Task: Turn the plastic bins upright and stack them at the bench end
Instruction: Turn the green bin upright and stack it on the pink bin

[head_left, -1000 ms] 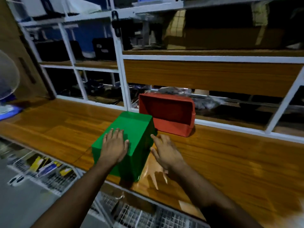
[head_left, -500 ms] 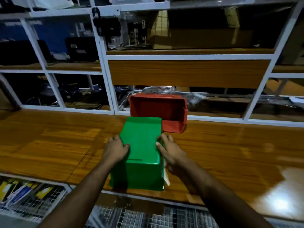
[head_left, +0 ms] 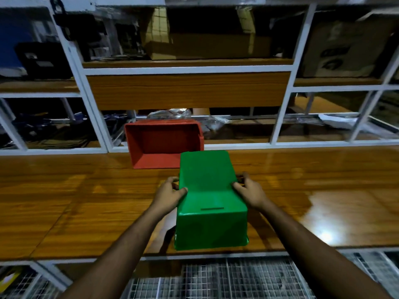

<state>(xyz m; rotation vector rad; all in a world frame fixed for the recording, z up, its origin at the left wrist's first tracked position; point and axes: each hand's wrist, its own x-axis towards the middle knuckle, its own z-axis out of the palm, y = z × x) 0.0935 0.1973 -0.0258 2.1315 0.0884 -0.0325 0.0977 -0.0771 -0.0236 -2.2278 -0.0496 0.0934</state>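
Green bin opening hidden

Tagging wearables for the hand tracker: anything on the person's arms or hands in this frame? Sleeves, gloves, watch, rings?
Nothing worn that shows. The left hand and right hand are bare, with no gloves. Both forearms are bare as far as the bottom edge of the frame: no sleeve, watch, strap or cable. No ring is visible, though the fingers are partly hidden and blurred.

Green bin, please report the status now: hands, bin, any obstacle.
Left hand and right hand grip green bin by its sides. Bin upside down, not yet turned. Red bin on its side just behind.
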